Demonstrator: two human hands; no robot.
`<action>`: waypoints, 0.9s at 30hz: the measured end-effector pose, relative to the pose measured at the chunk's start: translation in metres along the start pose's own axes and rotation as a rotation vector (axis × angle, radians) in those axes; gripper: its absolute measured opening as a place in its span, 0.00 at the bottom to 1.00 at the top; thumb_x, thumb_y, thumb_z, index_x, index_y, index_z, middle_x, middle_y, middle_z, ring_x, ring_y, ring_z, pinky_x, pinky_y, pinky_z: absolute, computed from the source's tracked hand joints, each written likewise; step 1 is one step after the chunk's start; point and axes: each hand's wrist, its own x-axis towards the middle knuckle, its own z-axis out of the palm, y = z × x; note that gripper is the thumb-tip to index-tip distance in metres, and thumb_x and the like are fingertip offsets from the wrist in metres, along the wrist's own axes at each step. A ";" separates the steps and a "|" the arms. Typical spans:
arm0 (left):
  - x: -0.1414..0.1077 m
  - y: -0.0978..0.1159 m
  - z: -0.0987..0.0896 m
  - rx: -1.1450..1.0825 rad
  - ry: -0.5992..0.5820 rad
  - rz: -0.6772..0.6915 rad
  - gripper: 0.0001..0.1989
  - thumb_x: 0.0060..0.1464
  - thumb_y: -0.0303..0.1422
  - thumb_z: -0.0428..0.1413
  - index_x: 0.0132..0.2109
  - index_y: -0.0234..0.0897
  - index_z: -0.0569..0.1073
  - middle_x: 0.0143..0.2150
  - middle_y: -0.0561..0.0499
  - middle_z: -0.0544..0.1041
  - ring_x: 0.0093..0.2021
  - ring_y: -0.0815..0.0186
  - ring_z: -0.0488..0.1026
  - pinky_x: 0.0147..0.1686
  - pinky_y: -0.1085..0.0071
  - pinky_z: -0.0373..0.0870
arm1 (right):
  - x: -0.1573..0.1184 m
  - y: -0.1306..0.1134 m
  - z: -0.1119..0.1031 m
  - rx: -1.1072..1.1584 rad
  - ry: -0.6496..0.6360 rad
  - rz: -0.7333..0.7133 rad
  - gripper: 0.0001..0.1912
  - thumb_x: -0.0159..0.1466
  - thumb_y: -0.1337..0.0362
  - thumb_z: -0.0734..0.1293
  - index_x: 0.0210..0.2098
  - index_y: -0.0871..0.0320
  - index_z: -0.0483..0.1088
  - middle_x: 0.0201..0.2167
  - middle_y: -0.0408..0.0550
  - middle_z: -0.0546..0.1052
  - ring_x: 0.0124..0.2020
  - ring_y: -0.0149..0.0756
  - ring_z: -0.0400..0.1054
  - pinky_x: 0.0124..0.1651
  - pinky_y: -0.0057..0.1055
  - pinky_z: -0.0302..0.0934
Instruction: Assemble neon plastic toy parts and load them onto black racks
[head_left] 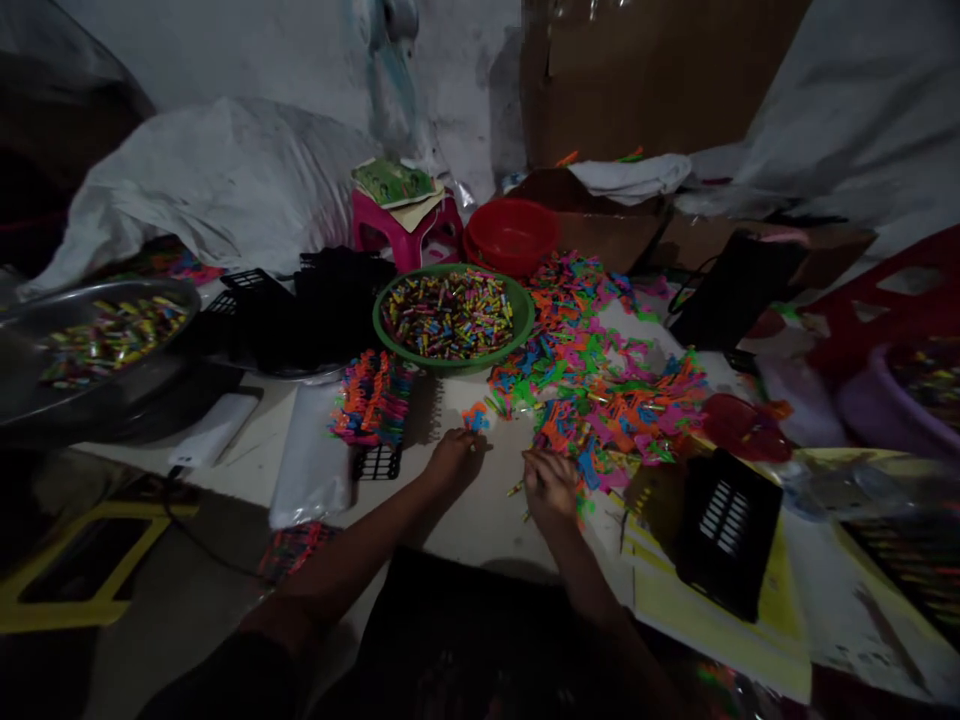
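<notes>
My left hand is over the middle of the white table, its fingers curled together. Just beyond its fingertips are small orange and blue plastic pieces; whatever lies inside the fingers is too small and dark to name. To its right my right hand is closed in a pinch beside the heap of bright plastic pieces, its held thing not clear. A few small yellowish pieces lie by the right hand. Left of my left hand, a stack of colourful plastic pieces stands by a black slotted tray.
Behind the hands is a green basin full of small coloured tubes, with red basins beyond. A metal bowl stands at left, near a white power bank. Another black tray lies at right on yellow sheets.
</notes>
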 end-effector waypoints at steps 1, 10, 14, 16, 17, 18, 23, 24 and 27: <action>-0.013 0.000 -0.005 -0.017 -0.037 0.018 0.07 0.51 0.29 0.51 0.32 0.34 0.74 0.33 0.44 0.76 0.37 0.64 0.72 0.43 0.68 0.66 | -0.009 -0.007 0.002 0.031 -0.049 -0.024 0.11 0.61 0.65 0.59 0.36 0.55 0.73 0.32 0.46 0.76 0.37 0.35 0.67 0.43 0.36 0.58; -0.030 0.011 -0.017 -0.175 -0.080 -0.141 0.13 0.46 0.28 0.55 0.42 0.40 0.73 0.41 0.46 0.73 0.42 0.60 0.71 0.44 0.64 0.66 | -0.031 -0.006 -0.007 0.037 -0.141 0.051 0.14 0.60 0.67 0.58 0.39 0.55 0.72 0.34 0.47 0.77 0.38 0.37 0.68 0.43 0.37 0.60; -0.026 0.003 -0.009 -0.219 -0.051 -0.210 0.09 0.47 0.28 0.54 0.38 0.38 0.72 0.36 0.47 0.73 0.37 0.62 0.71 0.39 0.66 0.66 | -0.027 -0.017 -0.005 -0.052 -0.446 -0.146 0.22 0.58 0.71 0.56 0.50 0.53 0.67 0.50 0.47 0.71 0.55 0.39 0.58 0.56 0.43 0.50; -0.029 -0.006 -0.017 -0.266 0.022 -0.265 0.08 0.47 0.31 0.54 0.38 0.37 0.70 0.34 0.49 0.72 0.35 0.64 0.70 0.37 0.69 0.65 | -0.029 -0.030 -0.001 -0.107 -0.615 -0.232 0.25 0.58 0.64 0.60 0.56 0.56 0.60 0.58 0.49 0.63 0.61 0.44 0.47 0.61 0.48 0.39; -0.033 -0.011 -0.024 -0.311 0.052 -0.294 0.09 0.47 0.33 0.55 0.38 0.36 0.69 0.32 0.51 0.71 0.34 0.66 0.69 0.35 0.71 0.65 | -0.031 -0.037 0.002 -0.136 -0.679 -0.248 0.30 0.57 0.59 0.62 0.58 0.59 0.57 0.60 0.52 0.59 0.63 0.47 0.43 0.62 0.50 0.35; -0.037 -0.016 -0.032 -0.372 0.063 -0.319 0.11 0.46 0.36 0.56 0.37 0.36 0.68 0.31 0.52 0.70 0.32 0.68 0.68 0.33 0.73 0.64 | -0.034 -0.043 0.005 -0.160 -0.728 -0.256 0.35 0.55 0.53 0.64 0.59 0.61 0.55 0.61 0.55 0.57 0.63 0.50 0.41 0.61 0.52 0.32; -0.069 -0.018 -0.066 -0.765 -0.130 -0.498 0.19 0.48 0.46 0.52 0.42 0.36 0.66 0.27 0.57 0.66 0.21 0.75 0.61 0.20 0.79 0.57 | -0.058 -0.060 0.010 -0.110 -0.853 -0.445 0.31 0.56 0.53 0.66 0.56 0.58 0.59 0.54 0.56 0.65 0.55 0.47 0.55 0.57 0.47 0.45; -0.074 -0.015 -0.070 -0.825 -0.151 -0.516 0.21 0.48 0.47 0.52 0.43 0.36 0.65 0.27 0.57 0.66 0.21 0.75 0.62 0.19 0.79 0.57 | -0.062 -0.059 0.008 -0.082 -0.858 -0.472 0.25 0.58 0.57 0.64 0.53 0.57 0.62 0.50 0.55 0.69 0.51 0.44 0.60 0.54 0.44 0.51; -0.080 0.000 -0.074 -0.922 -0.121 -0.462 0.24 0.46 0.46 0.54 0.46 0.34 0.66 0.29 0.55 0.69 0.26 0.73 0.66 0.25 0.76 0.64 | -0.068 -0.054 0.000 0.067 -0.796 -0.382 0.11 0.62 0.63 0.60 0.41 0.56 0.71 0.35 0.51 0.75 0.38 0.37 0.66 0.44 0.35 0.58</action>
